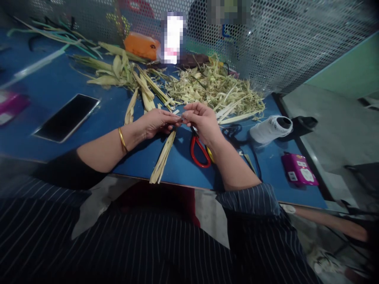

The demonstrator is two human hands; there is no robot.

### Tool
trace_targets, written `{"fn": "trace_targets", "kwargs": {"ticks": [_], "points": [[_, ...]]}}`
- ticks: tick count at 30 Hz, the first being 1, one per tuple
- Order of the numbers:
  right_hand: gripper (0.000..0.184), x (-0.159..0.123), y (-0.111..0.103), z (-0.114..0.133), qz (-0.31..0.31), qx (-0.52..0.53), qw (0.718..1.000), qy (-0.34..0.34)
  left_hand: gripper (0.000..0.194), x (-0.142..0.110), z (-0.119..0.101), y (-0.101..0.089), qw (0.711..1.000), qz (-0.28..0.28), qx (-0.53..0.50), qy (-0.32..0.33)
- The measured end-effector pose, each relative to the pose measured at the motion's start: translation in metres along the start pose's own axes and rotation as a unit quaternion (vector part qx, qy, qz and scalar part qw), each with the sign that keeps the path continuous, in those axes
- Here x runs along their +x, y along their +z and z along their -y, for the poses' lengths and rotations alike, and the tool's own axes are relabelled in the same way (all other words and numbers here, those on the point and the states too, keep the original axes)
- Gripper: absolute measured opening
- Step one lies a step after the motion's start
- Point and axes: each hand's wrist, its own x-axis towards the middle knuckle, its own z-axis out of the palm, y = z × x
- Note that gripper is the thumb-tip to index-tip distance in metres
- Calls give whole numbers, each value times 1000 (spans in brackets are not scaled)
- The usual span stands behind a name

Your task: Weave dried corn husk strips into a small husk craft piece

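Note:
My left hand (pixel 156 121) and my right hand (pixel 203 120) meet over the blue table, the fingertips of both pinched together. Whatever small piece lies between them is too small to make out. A flat bundle of dried corn husk strips (pixel 162 157) extends from beneath my left fingers toward the table's front edge; whether the fingers grip it is hidden. Under my right hand are scissors with a red handle (pixel 199 153), their blades mostly covered. Just beyond my hands lie folded corn husks (pixel 145 88) and a heap of shredded husk (pixel 207 88).
On the left lies a dark phone (pixel 67 117); a lit screen (pixel 173 37) stands at the back beside an orange pouch (pixel 140 45). White (pixel 269 129) and black (pixel 303 125) thread cones and a purple packet (pixel 299 169) are rightward. Another person's forearm (pixel 328 219) shows lower right.

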Motion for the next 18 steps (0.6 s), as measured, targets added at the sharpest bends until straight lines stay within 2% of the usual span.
{"fn": "trace_targets", "kwargs": {"ticks": [5, 14, 18], "points": [[27, -4, 1, 9, 45, -18, 998, -38, 15, 2, 0, -2, 999, -14, -36, -7], [33, -12, -4, 29, 171, 1, 985, -39, 20, 4, 1, -4, 1000, 13, -12, 15], [41, -18, -17, 39, 293, 4, 956, -4, 19, 3, 0, -4, 999, -4, 7, 32]]}}
